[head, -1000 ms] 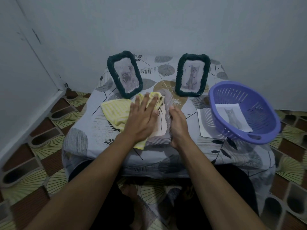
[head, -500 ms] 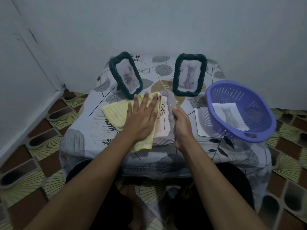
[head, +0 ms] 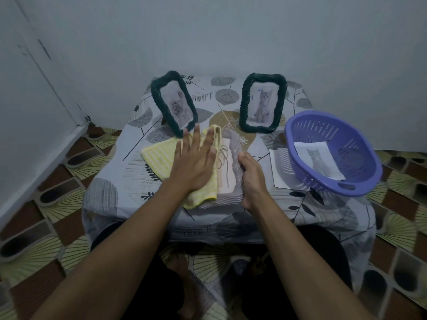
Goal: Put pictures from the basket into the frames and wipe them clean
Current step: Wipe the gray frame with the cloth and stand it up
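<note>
A pale grey rope-edged frame [head: 233,155] lies flat near the table's front edge. My left hand [head: 195,165] presses a yellow striped cloth [head: 159,155] flat onto its glass with straight fingers. My right hand [head: 250,176] grips the frame's right edge. Two dark green frames stand upright at the back, the left frame [head: 173,103] with a picture in it, the right frame [head: 263,102] with a cat picture. A purple basket [head: 332,153] at the right holds one cat picture [head: 320,160].
A loose paper sheet [head: 278,168] lies half under the basket. The small table [head: 120,188] wears a leaf-patterned cloth and stands against a grey wall. Patterned floor tiles surround it; my legs are under the front edge.
My left hand and the yellow cloth slid a little left and away across the flat frame, uncovering more of its glass. My right hand kept its hold on the frame's edge.
</note>
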Tool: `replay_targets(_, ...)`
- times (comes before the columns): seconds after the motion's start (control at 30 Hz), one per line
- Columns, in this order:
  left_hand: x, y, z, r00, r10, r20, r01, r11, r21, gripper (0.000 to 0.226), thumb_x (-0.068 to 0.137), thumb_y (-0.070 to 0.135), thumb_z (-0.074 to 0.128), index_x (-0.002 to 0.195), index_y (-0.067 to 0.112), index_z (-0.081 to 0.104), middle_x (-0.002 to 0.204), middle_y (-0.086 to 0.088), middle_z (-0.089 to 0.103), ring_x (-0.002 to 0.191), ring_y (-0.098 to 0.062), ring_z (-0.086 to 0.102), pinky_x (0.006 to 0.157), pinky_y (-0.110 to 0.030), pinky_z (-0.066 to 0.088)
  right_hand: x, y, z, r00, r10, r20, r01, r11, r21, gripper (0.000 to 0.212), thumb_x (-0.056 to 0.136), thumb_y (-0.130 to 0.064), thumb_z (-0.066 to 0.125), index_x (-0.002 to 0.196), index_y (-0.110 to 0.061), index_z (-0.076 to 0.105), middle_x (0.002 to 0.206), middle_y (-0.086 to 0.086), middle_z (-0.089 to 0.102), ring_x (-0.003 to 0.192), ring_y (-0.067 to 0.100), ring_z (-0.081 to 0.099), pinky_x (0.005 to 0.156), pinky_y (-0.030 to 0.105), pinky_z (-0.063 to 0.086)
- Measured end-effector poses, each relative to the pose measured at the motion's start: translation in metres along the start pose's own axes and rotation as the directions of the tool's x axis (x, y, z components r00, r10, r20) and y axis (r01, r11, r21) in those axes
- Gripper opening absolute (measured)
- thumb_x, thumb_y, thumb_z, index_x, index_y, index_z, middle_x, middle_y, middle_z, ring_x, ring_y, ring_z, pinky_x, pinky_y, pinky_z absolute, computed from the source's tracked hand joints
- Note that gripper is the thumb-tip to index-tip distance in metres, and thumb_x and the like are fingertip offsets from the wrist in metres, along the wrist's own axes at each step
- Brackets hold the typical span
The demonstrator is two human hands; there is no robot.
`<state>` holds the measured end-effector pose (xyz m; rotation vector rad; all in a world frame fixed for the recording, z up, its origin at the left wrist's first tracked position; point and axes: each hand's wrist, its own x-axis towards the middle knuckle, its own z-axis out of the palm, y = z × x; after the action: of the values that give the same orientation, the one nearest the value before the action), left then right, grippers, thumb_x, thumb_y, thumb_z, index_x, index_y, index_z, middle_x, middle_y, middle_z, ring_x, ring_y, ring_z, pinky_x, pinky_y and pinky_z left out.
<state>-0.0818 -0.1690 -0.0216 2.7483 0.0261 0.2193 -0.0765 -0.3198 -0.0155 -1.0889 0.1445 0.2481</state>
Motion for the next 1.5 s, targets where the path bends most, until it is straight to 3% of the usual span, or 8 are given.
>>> replay_targets(0.33,-0.032,0.011,0.023,0.921,0.388,0.038,-0.384,0.920,-0.078,0.061,0.102,0.046,0.009,0.158,0.026,-0.006,0.167,0.003,-0.011,0.152,-0.011,-0.015,0.125,-0.039,-0.001,0.003,-0.009,-0.006,0.991,-0.131,0.017,0.132,0.991,-0.020,0.024,0.103,-0.006,0.039,0.092,-0.007,0.060,0.088,0.013,0.066,0.083,0.021,0.066,0.080,0.033,0.052)
replay_targets(0.6,-0.002,0.003,0.005,0.997,-0.063,-0.042,0.059,0.995,-0.074,0.064,0.106,0.047,0.016,0.158,0.020,-0.010,0.164,-0.007,-0.021,0.151,-0.024,-0.021,0.123,-0.044,-0.010,-0.004,0.000,-0.001,0.998,-0.043,0.054,0.043,0.999,-0.015,0.027,0.104,-0.006,0.038,0.109,-0.006,0.065,0.095,0.004,0.075,0.089,0.014,0.071,0.091,0.031,0.055)
replay_targets(0.87,-0.040,0.012,0.021,0.907,0.422,0.016,-0.419,0.905,-0.074,0.060,0.103,0.044,0.012,0.157,0.027,-0.008,0.166,0.003,-0.013,0.152,-0.012,-0.017,0.125,-0.038,-0.003,-0.001,-0.017,0.000,0.995,-0.102,0.018,0.100,0.992,0.071,0.021,0.104,-0.006,0.038,0.099,-0.005,0.058,0.088,0.012,0.067,0.076,0.015,0.069,0.078,0.029,0.055)
replay_targets(1.0,-0.025,-0.013,0.018,0.984,0.178,0.013,-0.179,0.983,0.040,0.058,0.101,0.055,0.003,0.153,0.042,-0.018,0.161,0.010,-0.029,0.148,-0.019,-0.030,0.122,-0.050,-0.011,-0.006,-0.013,-0.005,0.997,-0.076,-0.002,0.076,0.997,0.024,0.028,0.106,-0.008,0.037,0.118,-0.002,0.061,0.099,0.009,0.072,0.083,0.013,0.072,0.072,0.025,0.058)
replay_targets(1.13,0.001,-0.002,-0.002,0.995,-0.055,-0.082,0.052,0.998,-0.037,0.064,0.106,0.046,0.016,0.159,0.017,-0.007,0.165,-0.009,-0.019,0.151,-0.028,-0.021,0.123,-0.049,-0.007,-0.014,-0.002,0.005,1.000,-0.012,0.015,0.012,1.000,0.026,0.026,0.105,-0.007,0.038,0.114,-0.004,0.063,0.091,0.002,0.075,0.081,0.011,0.072,0.072,0.023,0.058)
replay_targets(1.27,-0.010,0.022,-0.001,0.994,0.086,-0.061,-0.093,0.989,-0.118,0.070,0.101,0.043,0.016,0.157,0.010,-0.009,0.165,-0.013,-0.017,0.152,-0.022,-0.018,0.125,-0.042,-0.005,-0.015,-0.007,0.016,0.996,-0.086,0.033,0.086,0.996,-0.005,0.027,0.104,-0.007,0.039,0.105,-0.006,0.066,0.104,0.013,0.071,0.099,0.023,0.067,0.097,0.039,0.051)
replay_targets(1.4,-0.041,0.017,0.015,0.923,0.383,-0.018,-0.383,0.919,-0.097,0.066,0.101,0.040,0.017,0.158,0.017,-0.003,0.167,-0.007,-0.009,0.153,-0.017,-0.013,0.125,-0.042,0.002,-0.008,-0.019,0.008,0.993,-0.116,0.016,0.116,0.993,0.003,0.021,0.103,-0.007,0.038,0.104,0.000,0.058,0.100,0.023,0.062,0.098,0.031,0.060,0.091,0.042,0.050)
replay_targets(1.5,-0.042,-0.002,0.018,0.949,0.315,0.000,-0.315,0.949,0.029,0.057,0.102,0.050,0.011,0.155,0.045,-0.007,0.165,0.012,-0.018,0.151,-0.021,-0.021,0.120,-0.061,-0.006,-0.008,-0.022,0.002,0.995,-0.103,0.002,0.103,0.995,0.017,0.026,0.104,-0.009,0.036,0.114,0.000,0.059,0.106,0.022,0.066,0.099,0.030,0.065,0.089,0.041,0.054)
